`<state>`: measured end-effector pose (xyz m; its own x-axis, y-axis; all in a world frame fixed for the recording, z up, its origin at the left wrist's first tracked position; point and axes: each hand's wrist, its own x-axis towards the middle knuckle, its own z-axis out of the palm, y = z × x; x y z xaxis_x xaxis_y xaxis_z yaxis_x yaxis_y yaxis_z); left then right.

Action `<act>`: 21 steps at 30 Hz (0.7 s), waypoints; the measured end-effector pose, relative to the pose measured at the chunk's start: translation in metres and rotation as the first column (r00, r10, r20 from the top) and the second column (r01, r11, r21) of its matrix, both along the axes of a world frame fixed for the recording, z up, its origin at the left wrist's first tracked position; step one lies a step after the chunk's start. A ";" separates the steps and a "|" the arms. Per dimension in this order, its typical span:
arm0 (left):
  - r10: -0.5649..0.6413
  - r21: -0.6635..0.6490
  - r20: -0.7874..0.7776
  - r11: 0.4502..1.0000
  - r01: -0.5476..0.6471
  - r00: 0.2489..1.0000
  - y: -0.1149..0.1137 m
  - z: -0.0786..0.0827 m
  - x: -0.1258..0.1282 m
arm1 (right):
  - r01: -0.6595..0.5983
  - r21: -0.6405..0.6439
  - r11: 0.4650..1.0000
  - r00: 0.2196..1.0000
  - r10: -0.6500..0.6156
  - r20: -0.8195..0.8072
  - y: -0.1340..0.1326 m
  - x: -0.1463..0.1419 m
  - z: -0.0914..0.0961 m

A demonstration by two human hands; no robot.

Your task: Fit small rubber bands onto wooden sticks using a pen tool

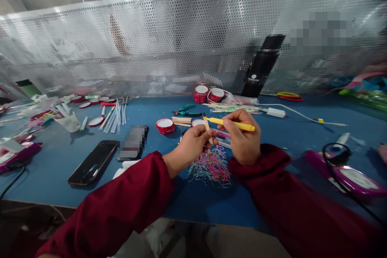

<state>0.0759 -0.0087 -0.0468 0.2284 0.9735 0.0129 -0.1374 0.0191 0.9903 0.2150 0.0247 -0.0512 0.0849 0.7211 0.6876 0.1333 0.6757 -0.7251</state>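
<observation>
My left hand (193, 145) pinches a flat wooden craft stick (207, 127), which stands up from the fingers with a yellow patch near its upper end. In my right hand (246, 141) is a yellow marker (238, 124), gripped like a pen. Its tip points left and meets the top part of the stick, or lies very close to it. Under both hands spreads a tangled heap of thin coloured loops (211, 165). Just behind the left hand lies a small bundle of wooden sticks (182, 121), beside a red-rimmed white disc stack (165, 125).
Two phones, one black (93, 162) and one partly blurred (133, 142), lie at left. Behind are green-handled pliers (189, 111), red drum-like pieces (200, 93) and a black bottle (262, 68) by the perforated metal screen (196, 32). Purple devices (347, 175) flank the blue table (193, 207).
</observation>
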 end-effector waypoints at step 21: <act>0.005 -0.010 0.000 1.000 -0.005 1.000 0.000 0.002 0.000 | 0.023 -0.009 1.000 1.000 -0.023 0.012 0.000 0.000 0.000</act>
<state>0.0758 -0.0090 -0.0452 0.2235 0.9747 0.0026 -0.1373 0.0288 0.9901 0.2148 0.0248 -0.0515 0.0933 0.7253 0.6821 0.1579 0.6656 -0.7294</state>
